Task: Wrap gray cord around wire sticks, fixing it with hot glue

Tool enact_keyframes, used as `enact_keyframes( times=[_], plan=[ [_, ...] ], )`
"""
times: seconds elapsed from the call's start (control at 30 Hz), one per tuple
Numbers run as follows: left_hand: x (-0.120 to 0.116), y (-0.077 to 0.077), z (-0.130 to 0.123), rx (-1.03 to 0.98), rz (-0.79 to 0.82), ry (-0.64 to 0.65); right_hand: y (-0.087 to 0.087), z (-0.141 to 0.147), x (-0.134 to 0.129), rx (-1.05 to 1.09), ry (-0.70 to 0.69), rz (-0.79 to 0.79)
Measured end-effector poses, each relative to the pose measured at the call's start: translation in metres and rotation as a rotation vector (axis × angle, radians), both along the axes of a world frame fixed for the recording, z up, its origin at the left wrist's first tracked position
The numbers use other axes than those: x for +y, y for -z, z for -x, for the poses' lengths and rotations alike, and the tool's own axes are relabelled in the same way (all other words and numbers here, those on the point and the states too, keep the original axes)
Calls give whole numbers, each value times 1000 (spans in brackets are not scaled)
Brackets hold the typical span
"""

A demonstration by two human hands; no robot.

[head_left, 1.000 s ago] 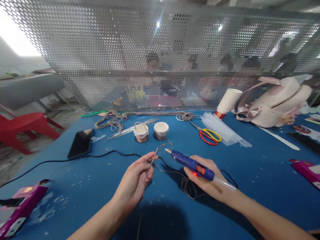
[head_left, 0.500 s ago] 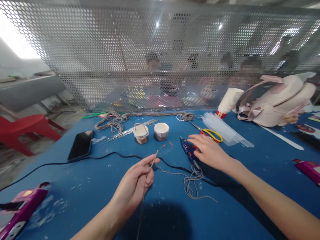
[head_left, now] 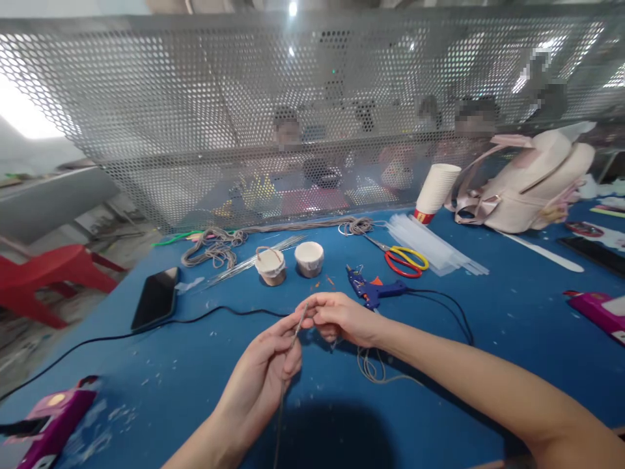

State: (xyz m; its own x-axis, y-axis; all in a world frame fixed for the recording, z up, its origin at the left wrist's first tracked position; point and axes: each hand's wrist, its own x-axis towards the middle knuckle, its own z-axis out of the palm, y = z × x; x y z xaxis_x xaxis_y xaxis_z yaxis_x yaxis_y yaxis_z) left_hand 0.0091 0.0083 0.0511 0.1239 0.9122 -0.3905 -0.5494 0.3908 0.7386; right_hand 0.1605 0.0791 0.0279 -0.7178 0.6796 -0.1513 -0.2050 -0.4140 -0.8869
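Observation:
My left hand is closed on a thin grey cord, whose tip points up and whose tail hangs down toward me. Fingers bent, my right hand meets the left fingertips at the cord's upper end. A loose coil of grey cord lies under the right wrist. Just beyond that hand rests a blue glue gun on its side. Two small cups with white tops stand farther back: one cup has a cord handle, the other cup has none visible.
Scissors, clear plastic strips and stacked paper cups lie at the back right, near a pale backpack. A phone lies left, with a black cable crossing the blue table. A perforated metal screen stands behind.
My right hand has left the glue gun, which now lies on the table, and moved left to the cord tip. My left hand still holds the cord. The view has shifted slightly.

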Motion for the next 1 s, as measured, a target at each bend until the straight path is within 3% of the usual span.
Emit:
enact_keyframes(
  times=[0.23, 0.5, 0.63, 0.73, 1.0],
  plan=[
    [3, 1, 2, 53, -9, -94, 6, -7, -8, -225, 257, -226],
    [4, -1, 0, 67, -30, -196, 21, -1, -16, -100, 261, -2],
    [5, 1, -1, 64, -44, -231, 21, 3, -19, -107, 260, 15],
    [6, 3, 0, 58, -53, -239, 17, 2, -22, -153, 293, -78],
    [5, 7, -2, 107, -109, -242, -3, -10, -30, -356, 324, -563]
  ],
)
